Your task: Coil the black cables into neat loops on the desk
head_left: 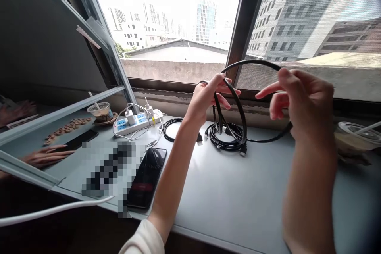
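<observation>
A black cable [242, 107] hangs in loose loops between my two hands, above the back of the grey table [226, 194]. My left hand [210, 93] pinches the loops between thumb and finger, its other fingers spread beyond. Off to the right, my right hand [306, 91] grips the same cable at the top of a wide arc, its index finger stretched out. One stretch of cable runs low from behind my right wrist back to the loops. Beneath them lies a coiled black cable [212, 137] with plugs showing. Another coiled cable [171, 129] is partly hidden by my left forearm.
A phone [145, 178] lies left of my forearm. Behind it is a white power strip [138, 121] with chargers and cords. Lidded drink cups stand at left [101, 111] and right [361, 137]. Beyond a metal frame [114, 63], another person's hand [44, 156] rests on the table.
</observation>
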The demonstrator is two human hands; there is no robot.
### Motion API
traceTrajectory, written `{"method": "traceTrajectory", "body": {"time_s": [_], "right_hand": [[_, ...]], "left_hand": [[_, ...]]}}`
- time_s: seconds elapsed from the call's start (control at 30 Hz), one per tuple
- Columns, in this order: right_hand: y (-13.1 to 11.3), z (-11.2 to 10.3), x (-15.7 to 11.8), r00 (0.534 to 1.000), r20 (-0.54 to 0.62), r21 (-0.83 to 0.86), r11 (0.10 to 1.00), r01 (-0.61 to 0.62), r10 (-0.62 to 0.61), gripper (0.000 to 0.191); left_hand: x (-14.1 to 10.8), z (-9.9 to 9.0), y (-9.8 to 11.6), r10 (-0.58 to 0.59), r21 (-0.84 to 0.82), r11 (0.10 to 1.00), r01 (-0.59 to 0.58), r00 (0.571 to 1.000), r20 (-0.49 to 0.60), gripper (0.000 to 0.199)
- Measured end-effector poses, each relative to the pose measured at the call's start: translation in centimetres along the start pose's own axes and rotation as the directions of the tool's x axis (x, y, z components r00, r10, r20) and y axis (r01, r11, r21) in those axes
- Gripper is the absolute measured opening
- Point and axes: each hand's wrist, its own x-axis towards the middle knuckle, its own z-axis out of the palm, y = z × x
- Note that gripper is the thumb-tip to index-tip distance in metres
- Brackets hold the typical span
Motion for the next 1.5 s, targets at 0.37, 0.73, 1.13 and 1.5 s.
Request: {"method": "traceTrajectory", "body": {"time_s": [0.37,0.73,1.13,1.5], "right_hand": [[0.9,-3.5,1.9,0.925,0.187,0.489,0.786,-0.379,0.33,0.026],[0.7,-0.4,1.1,0.875,0.35,0.327,0.832,-0.448,0.334,0.035],[-0.5,1.9,-2.2,0.793,0.608,0.018,0.997,-0.072,0.046,0.034],[0.3,0.5,-1.4,0.996,0.08,-0.222,0.973,0.059,-0.042,0.033]], "left_hand": [[0.9,-3.0,-0.1,0.218,0.125,0.97,-0.208,0.973,-0.071,0.024],[-0.3,-2.4,1.1,0.199,0.2,0.96,-0.198,0.98,0.018,0.038],[-1.4,0.4,0.2,0.155,0.161,0.969,-0.185,0.97,0.186,0.06],[-2.6,-0.9,1.5,0.258,0.227,0.92,-0.319,0.93,0.261,0.035]]}}
